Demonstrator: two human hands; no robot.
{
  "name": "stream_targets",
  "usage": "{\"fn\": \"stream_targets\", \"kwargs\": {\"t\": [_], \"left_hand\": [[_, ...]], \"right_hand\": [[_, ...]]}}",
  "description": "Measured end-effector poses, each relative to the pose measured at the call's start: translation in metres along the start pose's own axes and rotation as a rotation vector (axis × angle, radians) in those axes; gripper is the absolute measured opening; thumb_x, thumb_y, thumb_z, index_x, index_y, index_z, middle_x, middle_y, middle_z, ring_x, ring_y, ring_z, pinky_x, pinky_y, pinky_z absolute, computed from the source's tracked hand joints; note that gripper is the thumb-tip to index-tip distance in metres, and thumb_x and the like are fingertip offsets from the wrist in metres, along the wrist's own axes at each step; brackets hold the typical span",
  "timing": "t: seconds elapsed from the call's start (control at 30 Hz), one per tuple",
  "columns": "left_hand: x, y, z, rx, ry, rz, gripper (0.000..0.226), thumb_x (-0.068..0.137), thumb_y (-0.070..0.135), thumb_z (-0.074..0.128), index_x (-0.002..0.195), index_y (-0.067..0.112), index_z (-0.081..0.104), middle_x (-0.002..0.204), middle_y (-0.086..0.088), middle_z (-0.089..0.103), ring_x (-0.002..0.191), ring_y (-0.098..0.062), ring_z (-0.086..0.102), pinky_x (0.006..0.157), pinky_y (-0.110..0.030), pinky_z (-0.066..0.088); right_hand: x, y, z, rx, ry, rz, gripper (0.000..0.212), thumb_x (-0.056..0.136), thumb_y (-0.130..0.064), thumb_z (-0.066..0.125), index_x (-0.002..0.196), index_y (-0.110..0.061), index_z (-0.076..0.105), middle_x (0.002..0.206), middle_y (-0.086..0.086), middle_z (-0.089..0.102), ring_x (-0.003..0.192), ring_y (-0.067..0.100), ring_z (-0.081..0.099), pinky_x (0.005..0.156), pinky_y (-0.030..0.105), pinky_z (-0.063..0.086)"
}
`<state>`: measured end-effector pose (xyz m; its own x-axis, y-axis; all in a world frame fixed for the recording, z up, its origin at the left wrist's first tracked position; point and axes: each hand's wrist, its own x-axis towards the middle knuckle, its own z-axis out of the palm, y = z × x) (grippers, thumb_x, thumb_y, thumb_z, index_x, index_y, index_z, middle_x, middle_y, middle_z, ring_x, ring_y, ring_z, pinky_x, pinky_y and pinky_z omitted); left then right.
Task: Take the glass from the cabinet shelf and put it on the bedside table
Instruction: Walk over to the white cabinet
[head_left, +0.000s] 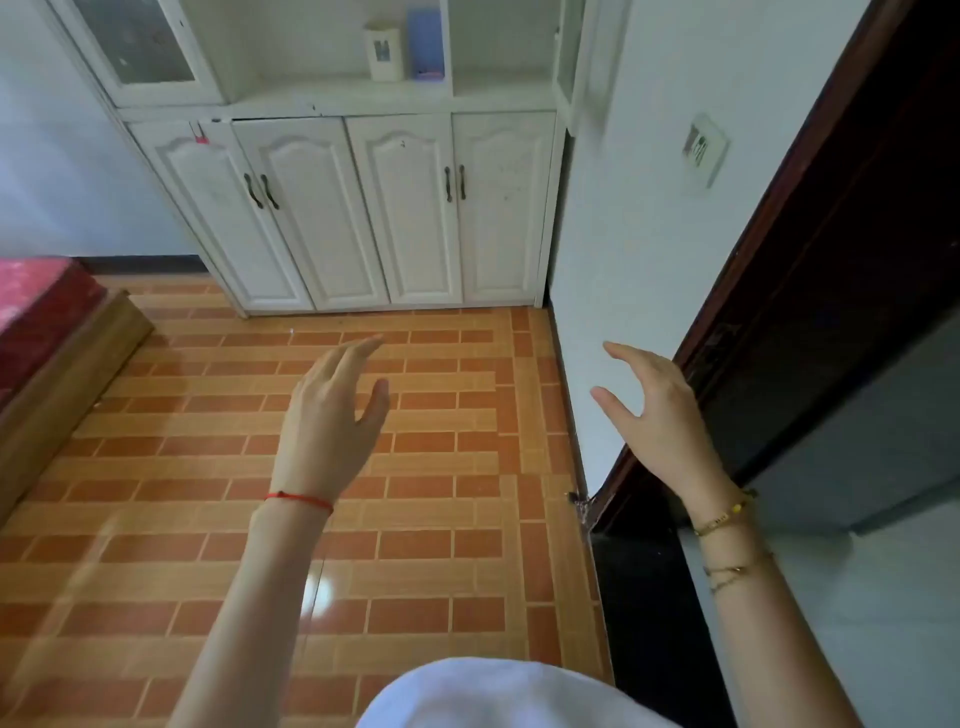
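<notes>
A white cabinet (363, 208) stands against the far wall, with an open shelf (332, 93) above four shut doors. On that shelf stand a pale upright glass or cup (384, 54) and, to its right, a blue object (426, 44). My left hand (332, 415) and my right hand (654, 415) are both stretched forward over the floor, well short of the cabinet, fingers spread and holding nothing. A red string circles my left wrist and gold bracelets my right. No bedside table is in view.
Orange brick-pattern tiles (415, 519) cover the floor between me and the cabinet. A bed with a red cover and wooden frame (47, 322) sits at the left. A white wall corner (623, 234) with a switch (704, 150) and a dark door frame (831, 260) stand on the right.
</notes>
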<state>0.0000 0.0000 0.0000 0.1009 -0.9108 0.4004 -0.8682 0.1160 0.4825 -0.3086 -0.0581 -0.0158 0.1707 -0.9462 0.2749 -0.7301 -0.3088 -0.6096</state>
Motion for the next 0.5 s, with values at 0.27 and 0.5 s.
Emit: {"fn": "stream_targets", "kwargs": {"t": [0.27, 0.5], "left_hand": [[-0.025, 0.002, 0.01, -0.007, -0.019, -0.031, 0.041, 0.096, 0.015, 0.056, 0.137, 0.011, 0.052, 0.133, -0.008, 0.06, 0.124, -0.027, 0.056, 0.102, -0.048, 0.048], [-0.03, 0.012, 0.017, -0.016, -0.019, -0.054, 0.041, 0.095, 0.015, 0.055, 0.136, 0.012, 0.053, 0.131, -0.007, 0.061, 0.123, -0.026, 0.056, 0.101, -0.046, 0.048]], "right_hand": [[-0.02, 0.01, 0.0, -0.013, -0.012, 0.031, 0.05, 0.092, -0.028, 0.063, 0.139, -0.016, 0.052, 0.139, 0.001, 0.056, 0.135, 0.019, 0.045, 0.108, 0.027, 0.032], [-0.025, 0.021, -0.001, -0.01, -0.032, 0.049, 0.05, 0.092, -0.028, 0.063, 0.139, -0.015, 0.052, 0.139, 0.002, 0.056, 0.136, 0.02, 0.044, 0.108, 0.026, 0.031]]}}
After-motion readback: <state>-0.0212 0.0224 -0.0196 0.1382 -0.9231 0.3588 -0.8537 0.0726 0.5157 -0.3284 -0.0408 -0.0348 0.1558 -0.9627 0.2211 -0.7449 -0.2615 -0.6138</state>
